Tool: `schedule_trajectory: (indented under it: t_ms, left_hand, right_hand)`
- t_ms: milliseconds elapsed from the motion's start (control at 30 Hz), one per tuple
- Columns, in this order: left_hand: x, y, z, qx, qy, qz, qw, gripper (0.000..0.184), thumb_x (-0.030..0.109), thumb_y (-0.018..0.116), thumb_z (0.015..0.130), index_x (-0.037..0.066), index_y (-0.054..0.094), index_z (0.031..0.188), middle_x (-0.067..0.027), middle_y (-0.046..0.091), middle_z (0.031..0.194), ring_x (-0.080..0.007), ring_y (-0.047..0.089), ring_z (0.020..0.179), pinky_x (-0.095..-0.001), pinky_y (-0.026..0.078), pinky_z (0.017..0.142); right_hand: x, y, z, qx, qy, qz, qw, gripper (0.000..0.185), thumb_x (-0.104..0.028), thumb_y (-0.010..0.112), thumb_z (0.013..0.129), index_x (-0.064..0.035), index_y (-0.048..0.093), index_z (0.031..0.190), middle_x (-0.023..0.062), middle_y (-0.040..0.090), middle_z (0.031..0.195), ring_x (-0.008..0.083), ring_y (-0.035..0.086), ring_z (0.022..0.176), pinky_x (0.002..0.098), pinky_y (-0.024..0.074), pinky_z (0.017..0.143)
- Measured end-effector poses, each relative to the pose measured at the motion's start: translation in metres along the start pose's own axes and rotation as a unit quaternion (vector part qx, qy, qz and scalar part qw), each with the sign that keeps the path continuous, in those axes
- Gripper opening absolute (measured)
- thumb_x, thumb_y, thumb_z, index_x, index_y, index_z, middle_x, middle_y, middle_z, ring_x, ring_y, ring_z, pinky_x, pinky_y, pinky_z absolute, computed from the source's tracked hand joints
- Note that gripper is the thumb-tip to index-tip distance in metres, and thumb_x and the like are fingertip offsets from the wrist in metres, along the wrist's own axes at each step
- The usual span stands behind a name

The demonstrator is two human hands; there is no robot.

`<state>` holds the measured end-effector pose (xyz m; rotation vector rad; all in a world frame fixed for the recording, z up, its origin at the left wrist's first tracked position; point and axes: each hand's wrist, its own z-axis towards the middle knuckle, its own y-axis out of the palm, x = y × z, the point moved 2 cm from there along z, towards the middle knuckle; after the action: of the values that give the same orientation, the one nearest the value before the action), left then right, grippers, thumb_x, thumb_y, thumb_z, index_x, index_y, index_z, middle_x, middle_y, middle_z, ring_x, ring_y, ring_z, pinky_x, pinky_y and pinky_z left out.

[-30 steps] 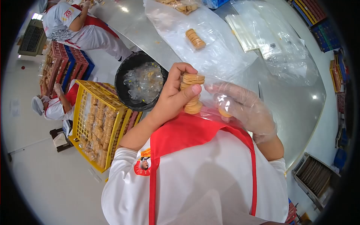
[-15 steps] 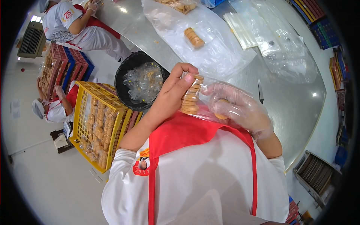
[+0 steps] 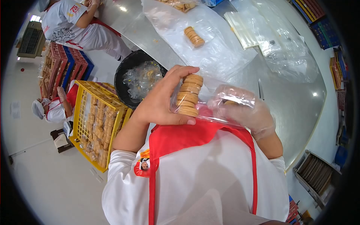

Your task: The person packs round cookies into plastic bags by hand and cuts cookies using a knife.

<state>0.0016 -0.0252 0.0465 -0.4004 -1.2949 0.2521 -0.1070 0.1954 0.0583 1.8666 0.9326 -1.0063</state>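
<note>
My bare left hand (image 3: 159,101) is closed around one end of a clear plastic bag (image 3: 213,85), thumb below and fingers above. Inside that end, round golden biscuits (image 3: 189,93) stand in a stack. My right hand (image 3: 249,116), in a clear plastic glove, is at the bag's other end, its fingers curled behind or within the film. Part of another biscuit (image 3: 230,102) shows among those fingers; glare and plastic hide how much is held. Beyond my hands, a short row of biscuits (image 3: 194,36) lies on a plastic sheet (image 3: 221,56).
A black bin (image 3: 122,90) of crumpled plastic stands left of the metal table (image 3: 300,108). Yellow crates (image 3: 78,125) hold packed biscuits. A knife (image 3: 261,93) and flat clear bags (image 3: 242,32) lie on the table. Two co-workers, one nearer (image 3: 67,22), are at left.
My left hand has shifted its hold from the top of the stack to around its side, thumb now below. My right hand's fingers and the biscuit have moved slightly up.
</note>
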Motion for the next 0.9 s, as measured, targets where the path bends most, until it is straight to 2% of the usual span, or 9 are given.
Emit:
schedule_trajectory:
  t_ms: [67, 233, 300, 367, 467, 567, 767, 867, 900]
  left_hand:
    - [-0.006, 0.011, -0.003, -0.001, -0.044, -0.106, 0.993, 0.102, 0.026, 0.089, 0.061, -0.002, 0.036, 0.145, -0.0148, 0.047, 0.131, -0.0273, 0.044, 0.127, -0.0356, 0.032, 0.109]
    - [-0.014, 0.039, -0.006, -0.032, -0.107, -0.241, 0.964, 0.104, 0.025, 0.086, 0.066, -0.001, 0.028, 0.148, -0.014, 0.043, 0.134, -0.0249, 0.043, 0.129, -0.0346, 0.03, 0.11]
    - [-0.015, 0.041, -0.007, -0.034, -0.1, -0.177, 0.979, 0.1, 0.021, 0.084, 0.069, 0.001, 0.026, 0.149, -0.0137, 0.043, 0.134, -0.0242, 0.044, 0.127, -0.0344, 0.032, 0.109]
    - [-0.012, 0.039, -0.006, -0.04, -0.062, -0.063, 0.995, 0.096, 0.015, 0.084, 0.073, 0.003, 0.026, 0.148, -0.014, 0.044, 0.132, -0.0234, 0.045, 0.125, -0.0339, 0.035, 0.107]
    - [-0.022, 0.039, -0.008, -0.052, -0.042, -0.135, 0.989, 0.095, 0.01, 0.082, 0.071, 0.005, 0.027, 0.149, -0.0127, 0.045, 0.133, -0.0227, 0.048, 0.122, -0.0332, 0.037, 0.105]
    - [-0.027, 0.044, -0.011, -0.06, -0.218, -0.446, 0.866, 0.098, 0.006, 0.08, 0.068, 0.007, 0.027, 0.15, -0.0102, 0.045, 0.132, -0.0219, 0.048, 0.121, -0.0328, 0.038, 0.104]
    - [-0.052, 0.03, -0.017, -0.043, -0.192, -0.434, 0.879, 0.098, -0.003, 0.075, 0.065, 0.009, 0.028, 0.15, -0.0077, 0.048, 0.13, -0.0174, 0.05, 0.12, -0.0301, 0.038, 0.102]
    - [-0.065, 0.033, -0.007, -0.08, -0.084, -0.282, 0.952, 0.098, -0.003, 0.074, 0.064, 0.009, 0.028, 0.149, -0.0073, 0.048, 0.13, -0.0166, 0.05, 0.119, -0.0283, 0.038, 0.101]
    - [-0.065, 0.037, -0.006, -0.08, -0.134, -0.359, 0.92, 0.097, -0.003, 0.075, 0.064, 0.009, 0.029, 0.149, -0.0068, 0.048, 0.129, -0.0166, 0.05, 0.119, -0.0279, 0.039, 0.101]
  right_hand:
    - [0.007, 0.008, 0.005, -0.012, -0.072, -0.129, 0.989, 0.024, -0.018, 0.063, 0.094, -0.0023, 0.063, 0.113, 0.0043, 0.063, 0.101, 0.0147, 0.059, 0.095, 0.0281, 0.0489, 0.084]
    - [0.003, 0.024, 0.013, -0.038, -0.006, -0.17, 0.985, 0.026, -0.027, 0.058, 0.098, -0.0054, 0.065, 0.111, 0.0063, 0.063, 0.105, 0.0159, 0.059, 0.099, 0.0315, 0.0456, 0.091]
    - [0.009, 0.019, 0.016, -0.038, 0.041, -0.223, 0.973, 0.028, -0.029, 0.059, 0.098, -0.0054, 0.065, 0.112, 0.0071, 0.064, 0.106, 0.016, 0.059, 0.099, 0.0313, 0.0457, 0.091]
    - [0.008, 0.019, 0.019, -0.03, 0.049, -0.167, 0.984, 0.03, -0.03, 0.061, 0.097, -0.0057, 0.066, 0.114, 0.0079, 0.064, 0.108, 0.0167, 0.059, 0.1, 0.0316, 0.046, 0.091]
    - [0.015, 0.019, 0.024, -0.034, 0.044, -0.086, 0.995, 0.032, -0.031, 0.062, 0.096, -0.0057, 0.066, 0.115, 0.0077, 0.065, 0.109, 0.0171, 0.06, 0.1, 0.0319, 0.0464, 0.09]
    - [0.044, 0.011, 0.035, -0.051, 0.067, -0.083, 0.993, 0.035, -0.032, 0.062, 0.096, -0.0056, 0.065, 0.119, 0.0076, 0.066, 0.11, 0.0179, 0.061, 0.101, 0.0326, 0.0467, 0.091]
    - [0.031, 0.005, 0.024, 0.009, 0.022, -0.143, 0.989, 0.045, -0.03, 0.056, 0.099, -0.0082, 0.055, 0.138, 0.012, 0.061, 0.126, 0.0222, 0.059, 0.113, 0.0344, 0.0417, 0.103]
    - [0.027, 0.004, 0.032, -0.012, 0.026, -0.135, 0.99, 0.048, -0.027, 0.056, 0.099, -0.0091, 0.051, 0.143, 0.0133, 0.057, 0.134, 0.0237, 0.055, 0.121, 0.0342, 0.0388, 0.107]
    - [0.026, 0.004, 0.035, -0.028, 0.025, -0.137, 0.99, 0.048, -0.025, 0.056, 0.098, -0.0092, 0.05, 0.144, 0.0134, 0.056, 0.137, 0.0239, 0.054, 0.124, 0.034, 0.038, 0.108]
